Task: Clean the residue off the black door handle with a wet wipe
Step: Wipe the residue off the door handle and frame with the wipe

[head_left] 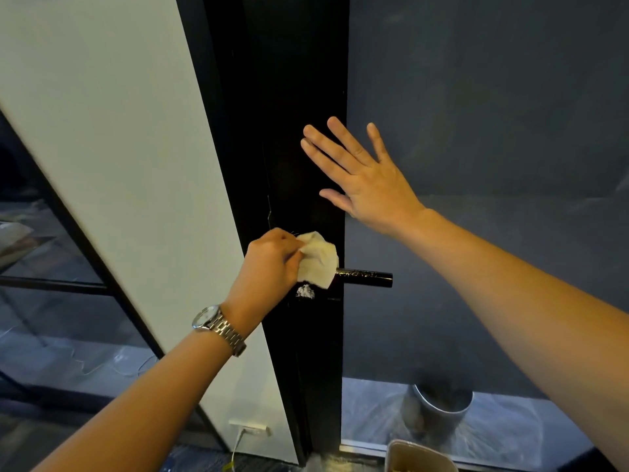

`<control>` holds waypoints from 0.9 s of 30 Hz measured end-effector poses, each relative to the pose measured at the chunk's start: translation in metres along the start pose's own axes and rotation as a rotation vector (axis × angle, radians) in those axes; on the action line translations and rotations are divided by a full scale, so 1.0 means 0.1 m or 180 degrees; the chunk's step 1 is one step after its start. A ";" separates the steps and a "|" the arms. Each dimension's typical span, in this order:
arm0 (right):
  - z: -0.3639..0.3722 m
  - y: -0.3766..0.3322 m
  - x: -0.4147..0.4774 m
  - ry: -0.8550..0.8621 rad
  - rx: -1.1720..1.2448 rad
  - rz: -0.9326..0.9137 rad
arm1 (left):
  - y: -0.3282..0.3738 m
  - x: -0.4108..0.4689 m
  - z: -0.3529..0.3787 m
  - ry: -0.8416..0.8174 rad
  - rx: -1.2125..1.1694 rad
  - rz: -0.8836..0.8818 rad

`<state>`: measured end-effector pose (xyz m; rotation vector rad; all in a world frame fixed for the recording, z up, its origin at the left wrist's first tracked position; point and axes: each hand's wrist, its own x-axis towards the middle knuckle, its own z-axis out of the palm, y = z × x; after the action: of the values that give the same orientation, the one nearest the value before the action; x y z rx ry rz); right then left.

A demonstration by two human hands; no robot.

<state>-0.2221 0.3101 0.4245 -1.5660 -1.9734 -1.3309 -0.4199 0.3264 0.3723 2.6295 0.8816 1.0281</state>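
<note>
Door handle (pixel 366 277), a black bar, with a wet wipe (pixel 318 260) held against it by a person's left hand (pixel 269 264).

Head camera view, looking forward and down: the handle sticks out sideways to the right from a tall black door frame (pixel 299 97), a little below the middle of the picture, with pale streaks along its top. The left hand, with a silver wristwatch (pixel 211 318) on its wrist, curls its fingers and pinches the crumpled white wipe over the handle's inner end, where it joins the frame. Just below the wipe, a small white smear (pixel 305 291) sits on the frame. The right hand (pixel 364 178) is above the handle, fingers straight and spread, palm flat where the frame meets a dark glass panel (pixel 476 131); how hard it presses cannot be told. A white wall (pixel 119 131) stands left of the frame.
</note>
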 end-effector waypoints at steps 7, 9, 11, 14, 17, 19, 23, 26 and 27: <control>0.02 -0.07 -0.01 0.0002 0.0090 0.0089 | 0.13 0.28 0.16 0.0194 0.0432 -0.0461; 0.02 -0.06 -0.01 -0.0010 0.0095 0.0096 | 0.20 0.30 0.29 0.0067 0.0581 -0.0087; 0.02 -0.03 -0.03 0.0015 0.0055 0.0061 | 0.17 0.31 0.30 0.0021 0.0753 -0.0094; 0.05 -0.03 -0.08 0.0081 0.0016 0.0015 | 0.01 0.32 0.17 0.0213 0.0639 -0.0576; 0.08 -0.08 -0.09 0.0128 0.0012 0.0054 | 0.02 0.28 0.12 0.0167 0.0479 -0.0444; 0.09 -0.08 -0.09 0.0139 -0.0004 0.0068 | 0.10 0.27 0.18 0.0039 0.0584 -0.0167; 0.08 -0.03 -0.10 0.0124 0.0043 -0.0020 | 0.10 0.32 0.19 0.0071 0.0718 -0.0363; 0.08 -0.03 -0.10 0.0127 0.0015 0.0018 | -0.01 0.31 0.14 0.0065 0.0470 -0.0938; 0.08 -0.04 -0.10 0.0141 0.0006 0.0024 | -0.03 0.29 0.14 0.0053 0.0295 -0.1123</control>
<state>-0.2196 0.3101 0.4113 -1.5282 -1.9399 -1.3487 -0.3950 0.3466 0.3774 2.4127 1.3649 0.9357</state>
